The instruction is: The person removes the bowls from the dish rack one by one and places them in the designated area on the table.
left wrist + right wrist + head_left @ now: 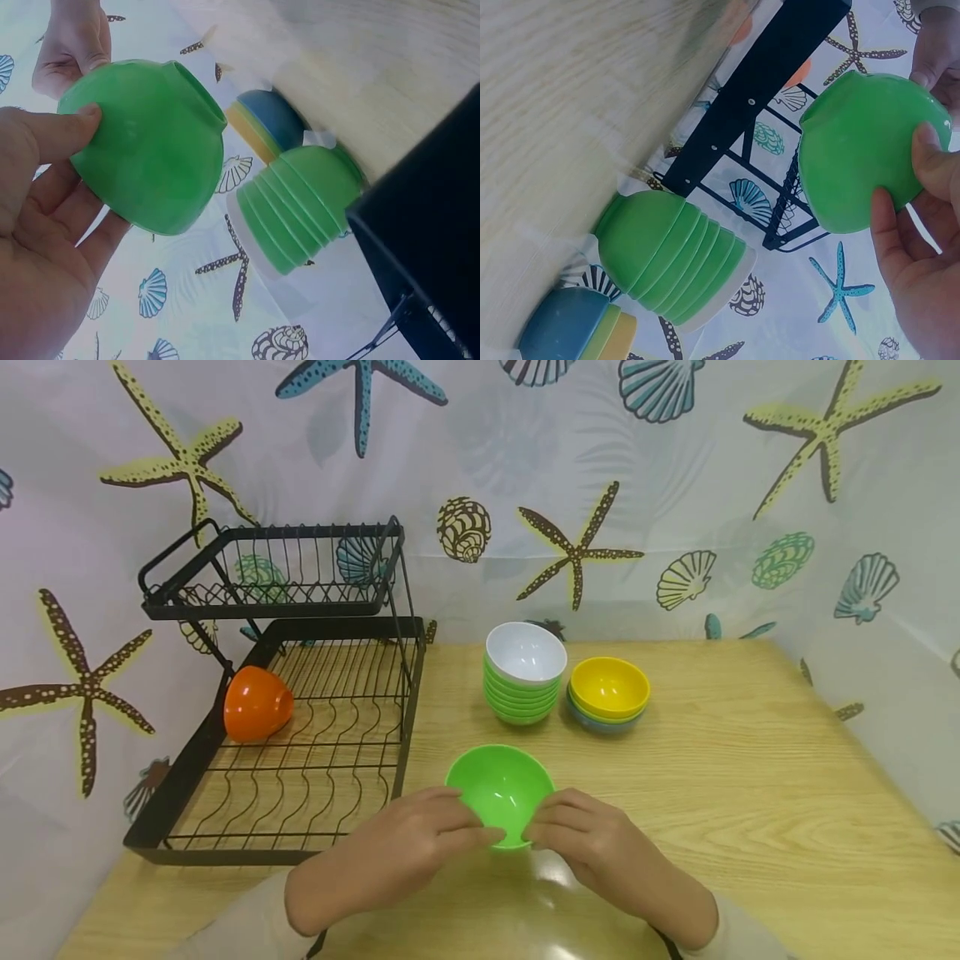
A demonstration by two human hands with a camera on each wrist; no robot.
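A bright green bowl (501, 781) is held between both hands near the front middle of the table, its opening tilted up toward the head camera. My left hand (420, 835) grips the rim on the left side, and my right hand (588, 835) grips it on the right. In the left wrist view the outside of the green bowl (150, 150) shows, the left thumb pressing on its outer wall. The right wrist view has the right thumb and fingers against the same green bowl (870, 150), which is raised off the table.
A black two-tier dish rack (412, 710) stands at left, with an orange bowl (255, 706) on its side in the lower tier. Behind the hands stand a stack of green bowls (519, 702) topped by a white bowl (527, 653), and a smaller stack topped by a yellow bowl (610, 687).
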